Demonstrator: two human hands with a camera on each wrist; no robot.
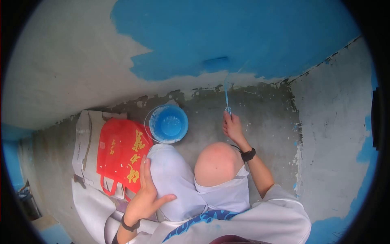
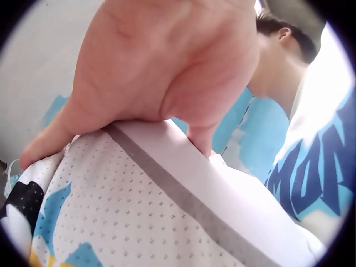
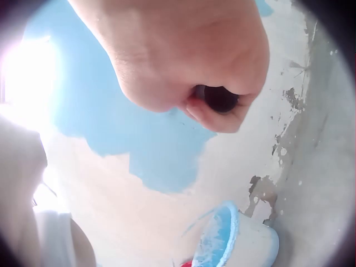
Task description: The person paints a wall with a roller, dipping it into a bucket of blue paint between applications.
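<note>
In the head view the right hand (image 1: 233, 127) grips the handle of a paint roller, whose blue roller head (image 1: 216, 63) lies against the blue-painted part of the wall (image 1: 183, 32). The right wrist view shows that hand (image 3: 189, 55) with its fingers curled round the handle, the dark handle end (image 3: 221, 99) showing in the fist. The left hand (image 1: 145, 199) rests with spread fingers on the white-clothed knee (image 1: 172, 179); the left wrist view shows the hand (image 2: 167, 67) on the dotted white cloth (image 2: 122, 206).
A blue paint bucket (image 1: 169, 123) stands on the grey floor (image 1: 260, 118) near the wall, left of the roller. Beside it lie a red bag (image 1: 118, 150) with yellow characters and a white bag (image 1: 84, 146). Another wall (image 1: 329, 122) rises at the right.
</note>
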